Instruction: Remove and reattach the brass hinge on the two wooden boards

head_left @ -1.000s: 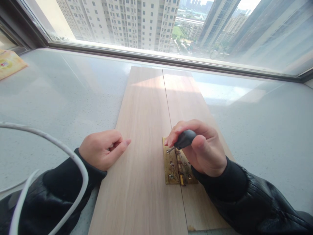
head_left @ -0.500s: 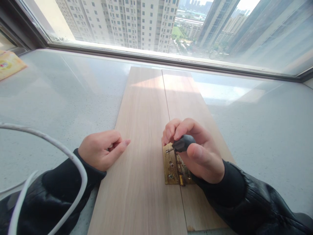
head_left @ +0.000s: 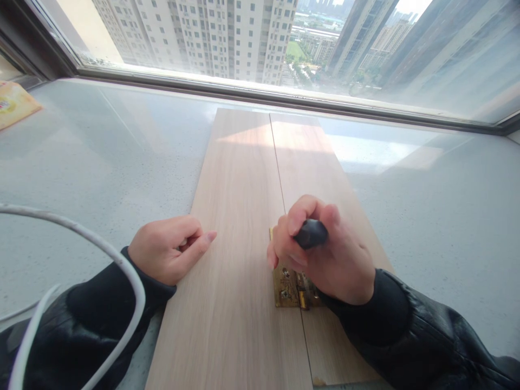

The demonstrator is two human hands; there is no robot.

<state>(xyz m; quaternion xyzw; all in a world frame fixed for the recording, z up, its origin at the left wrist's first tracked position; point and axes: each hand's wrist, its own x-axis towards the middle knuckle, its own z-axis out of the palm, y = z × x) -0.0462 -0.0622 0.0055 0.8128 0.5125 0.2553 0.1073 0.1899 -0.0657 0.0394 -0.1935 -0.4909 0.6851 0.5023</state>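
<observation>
My right hand [head_left: 325, 249] is wrapped round the black handle of a screwdriver [head_left: 312, 234]; its shaft and tip are hidden behind my fingers. Beneath that hand lies a brass hinge [head_left: 286, 300] spanning the seam between two pale wooden boards [head_left: 227, 260]. Two screws [head_left: 285, 273] show in the hinge's left leaf, while its upper part and most of the right leaf are covered by my hand. On the left board's edge rests my left hand [head_left: 170, 246], fingers curled and thumb against them. Nothing can be made out inside it.
A white cable [head_left: 134, 276] loops over my left sleeve. The boards lie on a pale speckled sill [head_left: 134, 157] below a window with a dark frame [head_left: 260, 96]. A yellow packet [head_left: 16, 104] sits at the far left.
My right hand has turned and closed further round the screwdriver handle, which now points up more toward me. Its fingers now cover the hinge's upper screw. The left hand has stayed put.
</observation>
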